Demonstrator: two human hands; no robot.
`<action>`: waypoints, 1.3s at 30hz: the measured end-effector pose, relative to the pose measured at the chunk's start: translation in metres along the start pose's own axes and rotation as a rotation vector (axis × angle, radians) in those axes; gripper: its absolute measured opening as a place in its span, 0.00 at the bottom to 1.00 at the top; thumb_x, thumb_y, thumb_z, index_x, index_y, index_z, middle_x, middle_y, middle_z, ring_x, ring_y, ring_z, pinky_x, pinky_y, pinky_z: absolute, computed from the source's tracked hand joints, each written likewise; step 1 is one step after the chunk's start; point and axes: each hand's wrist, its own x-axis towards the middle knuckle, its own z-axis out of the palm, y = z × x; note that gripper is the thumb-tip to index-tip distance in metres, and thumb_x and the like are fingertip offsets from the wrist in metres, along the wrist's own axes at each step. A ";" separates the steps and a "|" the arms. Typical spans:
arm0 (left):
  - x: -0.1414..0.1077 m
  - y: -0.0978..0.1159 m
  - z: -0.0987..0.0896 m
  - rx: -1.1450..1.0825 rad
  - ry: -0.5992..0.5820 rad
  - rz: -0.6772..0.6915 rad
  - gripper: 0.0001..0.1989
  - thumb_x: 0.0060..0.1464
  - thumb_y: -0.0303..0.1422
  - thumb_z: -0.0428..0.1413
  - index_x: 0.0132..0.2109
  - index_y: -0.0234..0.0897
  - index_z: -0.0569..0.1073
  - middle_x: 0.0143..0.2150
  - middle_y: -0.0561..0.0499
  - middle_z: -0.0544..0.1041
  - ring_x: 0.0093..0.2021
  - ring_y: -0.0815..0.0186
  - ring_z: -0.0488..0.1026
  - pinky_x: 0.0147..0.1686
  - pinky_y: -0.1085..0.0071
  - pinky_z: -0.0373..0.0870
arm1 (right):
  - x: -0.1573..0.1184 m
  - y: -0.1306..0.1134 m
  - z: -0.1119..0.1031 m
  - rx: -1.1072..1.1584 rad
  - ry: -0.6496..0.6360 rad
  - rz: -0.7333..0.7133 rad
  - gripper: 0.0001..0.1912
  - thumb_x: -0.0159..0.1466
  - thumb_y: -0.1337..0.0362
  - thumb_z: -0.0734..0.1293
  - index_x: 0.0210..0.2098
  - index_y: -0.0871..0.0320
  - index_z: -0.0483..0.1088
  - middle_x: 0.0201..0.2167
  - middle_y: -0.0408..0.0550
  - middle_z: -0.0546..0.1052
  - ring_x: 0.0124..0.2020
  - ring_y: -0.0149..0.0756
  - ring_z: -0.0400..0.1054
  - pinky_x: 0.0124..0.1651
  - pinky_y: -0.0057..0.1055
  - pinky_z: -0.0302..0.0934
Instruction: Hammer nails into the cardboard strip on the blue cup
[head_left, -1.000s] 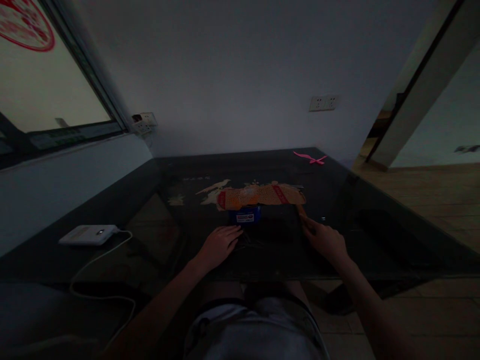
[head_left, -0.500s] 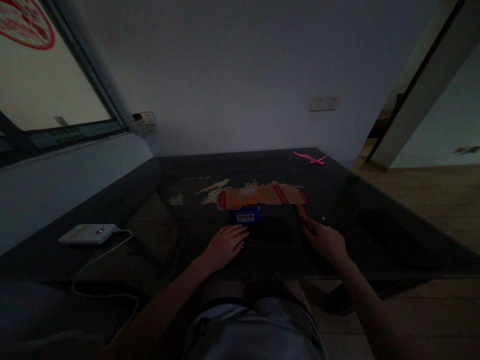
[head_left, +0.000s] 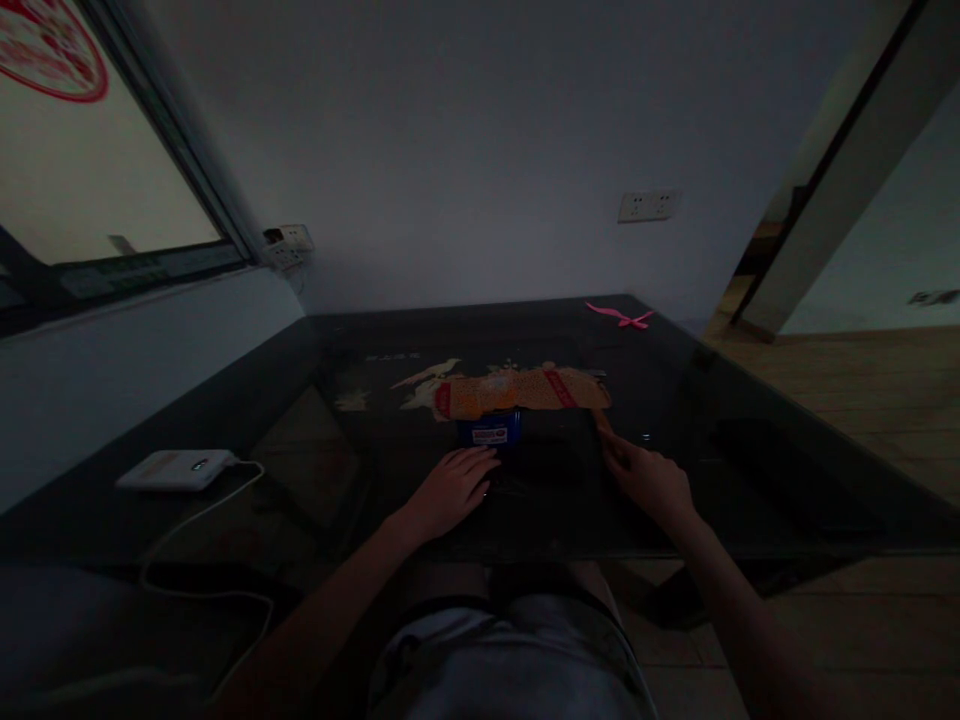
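Observation:
My left hand lies flat on the dark glossy table, fingers apart, just in front of a blue container with a white label. Behind and over the container stretches a long orange and tan packet with red bands. My right hand is closed round a brown wooden handle, whose far end meets the packet's right end. What the handle belongs to is hidden or too dark to make out.
A white power bank with a cable lies at the table's left. A pink ribbon is near the back right corner. A dark flat object rests at the right. Behind the table stands a wall with sockets.

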 end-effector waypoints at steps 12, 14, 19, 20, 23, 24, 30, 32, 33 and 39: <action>-0.014 -0.010 0.006 0.033 -0.031 -0.003 0.22 0.61 0.34 0.44 0.61 0.38 0.60 0.63 0.46 0.60 0.63 0.64 0.57 0.61 0.58 0.54 | 0.001 0.001 0.002 0.001 0.003 0.009 0.25 0.65 0.49 0.50 0.60 0.42 0.59 0.39 0.53 0.79 0.37 0.48 0.74 0.33 0.36 0.63; -0.013 -0.011 0.005 0.024 -0.023 -0.012 0.22 0.61 0.34 0.44 0.61 0.39 0.59 0.63 0.46 0.59 0.63 0.64 0.57 0.61 0.59 0.54 | 0.001 0.001 0.001 0.002 -0.002 0.008 0.26 0.65 0.49 0.50 0.60 0.42 0.59 0.39 0.53 0.79 0.37 0.49 0.74 0.33 0.37 0.63; -0.020 -0.014 -0.004 -0.037 0.103 -0.064 0.20 0.60 0.34 0.45 0.59 0.41 0.62 0.60 0.47 0.65 0.59 0.64 0.61 0.58 0.60 0.59 | 0.000 0.001 0.001 0.002 0.001 0.000 0.25 0.65 0.50 0.50 0.60 0.42 0.58 0.38 0.52 0.79 0.36 0.48 0.74 0.33 0.36 0.63; -0.023 -0.015 -0.006 -0.049 0.132 -0.089 0.18 0.60 0.34 0.45 0.57 0.41 0.64 0.58 0.47 0.67 0.57 0.64 0.63 0.57 0.60 0.61 | 0.000 0.001 0.001 0.001 0.007 0.000 0.26 0.65 0.50 0.50 0.60 0.42 0.58 0.38 0.52 0.79 0.36 0.47 0.74 0.33 0.36 0.63; -0.034 -0.015 -0.010 -0.087 0.168 -0.175 0.13 0.60 0.34 0.46 0.48 0.39 0.70 0.50 0.47 0.72 0.50 0.63 0.67 0.52 0.62 0.64 | 0.000 0.001 0.001 -0.001 0.010 0.007 0.25 0.65 0.50 0.50 0.60 0.42 0.59 0.38 0.52 0.79 0.36 0.48 0.74 0.33 0.36 0.63; -0.037 -0.014 -0.010 -0.103 0.158 -0.197 0.11 0.59 0.35 0.48 0.45 0.39 0.70 0.47 0.47 0.72 0.48 0.63 0.68 0.50 0.62 0.65 | 0.000 0.001 0.001 -0.001 0.005 0.009 0.25 0.65 0.50 0.51 0.60 0.42 0.58 0.38 0.52 0.79 0.36 0.48 0.74 0.32 0.36 0.63; -0.044 -0.004 -0.010 -0.116 0.051 -0.246 0.07 0.55 0.37 0.54 0.37 0.38 0.70 0.39 0.50 0.72 0.42 0.64 0.68 0.43 0.66 0.66 | 0.000 0.001 0.001 -0.002 0.004 0.004 0.25 0.65 0.51 0.51 0.60 0.41 0.58 0.38 0.52 0.79 0.36 0.49 0.74 0.32 0.36 0.62; -0.041 -0.002 -0.009 -0.098 0.038 -0.251 0.06 0.56 0.35 0.53 0.36 0.38 0.70 0.38 0.50 0.72 0.41 0.64 0.68 0.42 0.67 0.65 | -0.001 0.001 0.002 -0.007 0.012 0.005 0.25 0.65 0.51 0.51 0.60 0.41 0.58 0.37 0.52 0.79 0.35 0.49 0.74 0.31 0.36 0.62; -0.040 -0.002 -0.008 -0.089 0.032 -0.247 0.05 0.56 0.34 0.52 0.35 0.37 0.70 0.37 0.50 0.72 0.40 0.64 0.68 0.42 0.67 0.65 | 0.000 0.001 0.002 -0.010 0.013 0.006 0.25 0.65 0.50 0.51 0.60 0.41 0.58 0.36 0.51 0.79 0.35 0.49 0.74 0.31 0.36 0.62; -0.039 -0.005 -0.011 -0.117 0.051 -0.307 0.06 0.57 0.34 0.51 0.36 0.38 0.70 0.36 0.50 0.73 0.39 0.64 0.70 0.41 0.67 0.66 | 0.000 0.001 0.001 0.005 -0.002 0.000 0.25 0.65 0.50 0.50 0.60 0.41 0.58 0.38 0.52 0.79 0.36 0.49 0.74 0.32 0.37 0.62</action>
